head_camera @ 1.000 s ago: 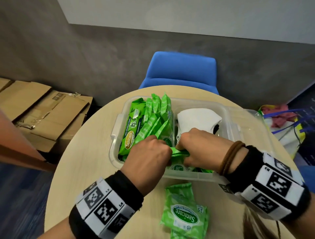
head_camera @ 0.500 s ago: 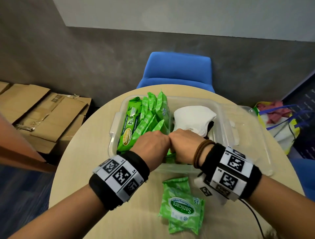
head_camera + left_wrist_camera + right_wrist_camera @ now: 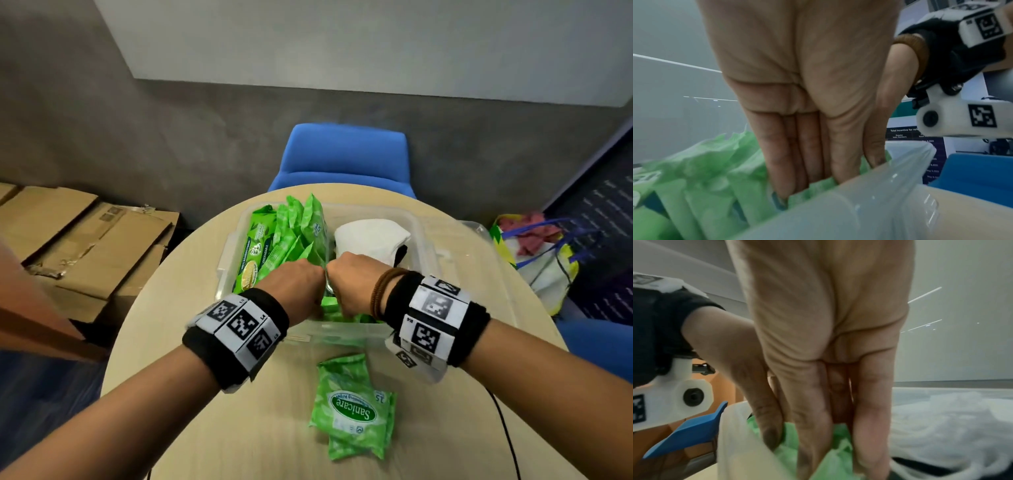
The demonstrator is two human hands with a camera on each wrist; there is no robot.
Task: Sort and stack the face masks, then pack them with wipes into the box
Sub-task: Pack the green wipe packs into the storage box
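A clear plastic box (image 3: 424, 236) stands on the round table. Green wipe packs (image 3: 298, 236) stand upright in its left half and white face masks (image 3: 371, 236) are stacked in its right half. Both hands reach down inside the near wall (image 3: 859, 203), side by side. My left hand (image 3: 298, 287) pushes straight fingers (image 3: 797, 162) down among the green packs. My right hand (image 3: 356, 281) pinches a green pack (image 3: 836, 454), thumb on one side and fingers (image 3: 813, 418) on the other. Two more wipe packs (image 3: 352, 411) lie on the table in front of the box.
A clear lid (image 3: 472, 246) lies to the right of the box. A blue chair (image 3: 342, 161) stands behind the table (image 3: 171, 342). Flattened cardboard boxes (image 3: 85, 240) lie on the floor at left, and a bag with cloth (image 3: 541, 250) sits at right.
The two hands have drawn together and gone lower behind the box's near wall. The green pack held between them has sunk almost out of the head view.
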